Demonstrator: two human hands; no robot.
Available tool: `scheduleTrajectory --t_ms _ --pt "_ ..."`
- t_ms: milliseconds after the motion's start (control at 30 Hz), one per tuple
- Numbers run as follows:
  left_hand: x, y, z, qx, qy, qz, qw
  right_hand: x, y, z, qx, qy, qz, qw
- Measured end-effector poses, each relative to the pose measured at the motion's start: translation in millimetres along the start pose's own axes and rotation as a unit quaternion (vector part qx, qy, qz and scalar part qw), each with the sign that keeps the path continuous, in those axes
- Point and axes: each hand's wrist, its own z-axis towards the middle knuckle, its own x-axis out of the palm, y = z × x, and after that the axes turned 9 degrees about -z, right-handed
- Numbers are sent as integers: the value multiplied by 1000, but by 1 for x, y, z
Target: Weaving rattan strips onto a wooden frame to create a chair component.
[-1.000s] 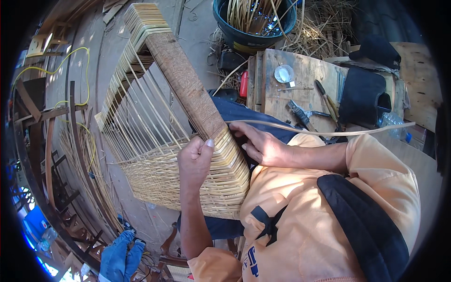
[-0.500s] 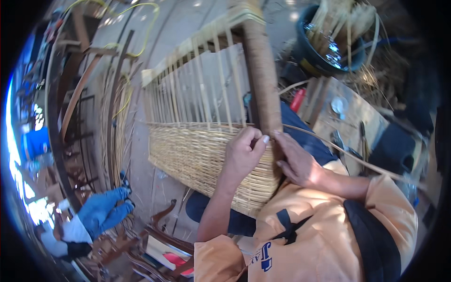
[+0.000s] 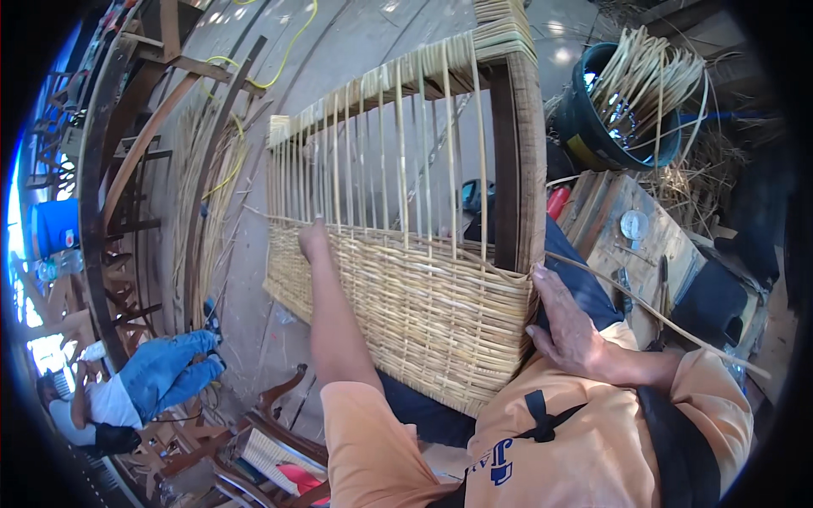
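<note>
A wooden frame (image 3: 531, 161) stands tilted across my lap, its lower part filled with woven cane (image 3: 423, 313). Upright cane strands (image 3: 398, 152) span its open upper part. My left hand (image 3: 315, 241) reaches to the top row of the weave toward the far left; its fingers look closed there, but what they hold is hidden. Flat against the lower right side of the frame lies my right hand (image 3: 566, 326), fingers stretched out and thumb apart. Just above it, a long loose cane strand (image 3: 660, 317) runs from the frame's edge out to the right.
At upper right, a dark bucket (image 3: 584, 140) holds bundled cane. A wooden board (image 3: 622, 224) beside me carries a round clear item (image 3: 633, 225) and pliers (image 3: 624, 288). Chair frames (image 3: 102, 169) and long canes (image 3: 182, 212) lie left, near another person (image 3: 161, 372).
My left hand has moved from beside my right hand leftward along the weave's top edge. My right hand stays at the frame's side. The whole frame sits lower and farther right in view.
</note>
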Motion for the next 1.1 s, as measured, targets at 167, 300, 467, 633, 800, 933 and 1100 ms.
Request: scheduleTrajectory --t_ms 167,300,467,633,800,933,1100 --pt "-21 61 82 97 -82 -121 985 4 10 10 -20 7 28 999" --pt "-17 0 17 175 -108 111 972 7 6 6 12 9 21 1000" --pt "-51 11 14 115 -148 263 947 11 5 5 -12 4 18 1000" --pt "-41 29 36 99 -162 -19 982 10 2 5 -3 -7 20 1000" --pt "-30 12 16 38 -69 -318 945 -2 -16 2 -23 -23 44 998" --pt "-29 28 15 159 -77 -91 980 -18 -59 -48 30 38 8 999" --pt "-27 18 7 216 -107 166 956 -21 -121 -113 471 58 -62 878"
